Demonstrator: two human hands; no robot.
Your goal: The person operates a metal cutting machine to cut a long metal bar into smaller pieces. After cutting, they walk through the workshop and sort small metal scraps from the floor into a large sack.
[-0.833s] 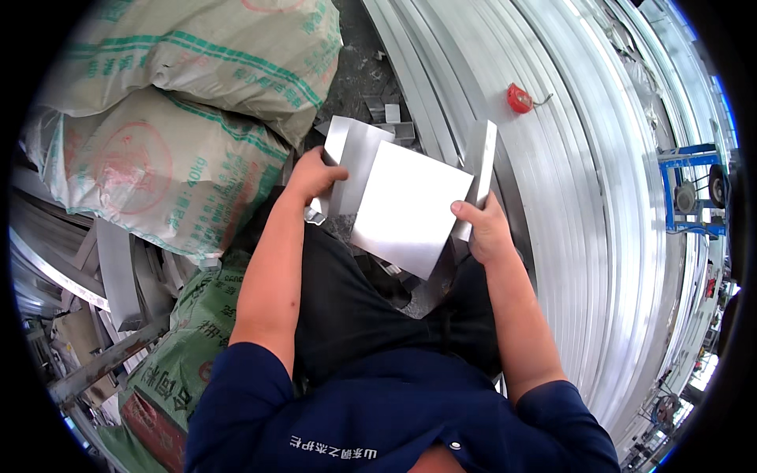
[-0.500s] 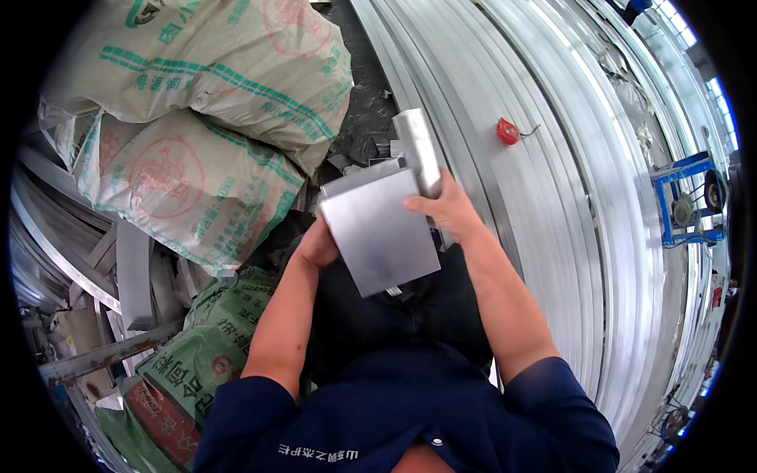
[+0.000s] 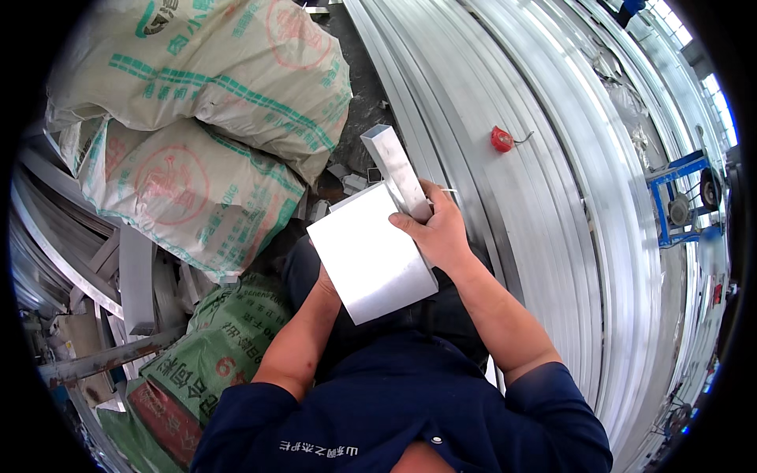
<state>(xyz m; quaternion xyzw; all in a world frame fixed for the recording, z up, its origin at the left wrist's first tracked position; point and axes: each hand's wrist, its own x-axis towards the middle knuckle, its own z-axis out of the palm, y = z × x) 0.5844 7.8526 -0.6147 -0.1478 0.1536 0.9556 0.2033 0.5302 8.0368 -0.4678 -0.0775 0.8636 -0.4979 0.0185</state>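
A wide, box-like metal piece (image 3: 371, 256) is held above my lap, its flat face glaring white. My left hand (image 3: 326, 282) grips its left side from below; most of the fingers are hidden behind it. In my right hand (image 3: 441, 235) is a short rectangular metal tube (image 3: 398, 173), its hollow end pointing up and away. My right thumb lies over the tube near the box-like piece's upper right edge. Whether the two pieces touch cannot be made out. A thin white stick (image 3: 449, 190) shows by my right fingers.
Long silvery metal profiles (image 3: 544, 213) lie side by side on the right, with a red tape measure (image 3: 501, 139) on them. Pale woven sacks (image 3: 229, 87) and a green sack (image 3: 229, 339) stand at left, near metal offcuts (image 3: 138, 276). Farther right is a blue metal frame (image 3: 674, 197).
The box-like piece has come nearer my body and its face has turned bright. The tube has tilted leftward, so its hollow end now shows. My left hand is more hidden.
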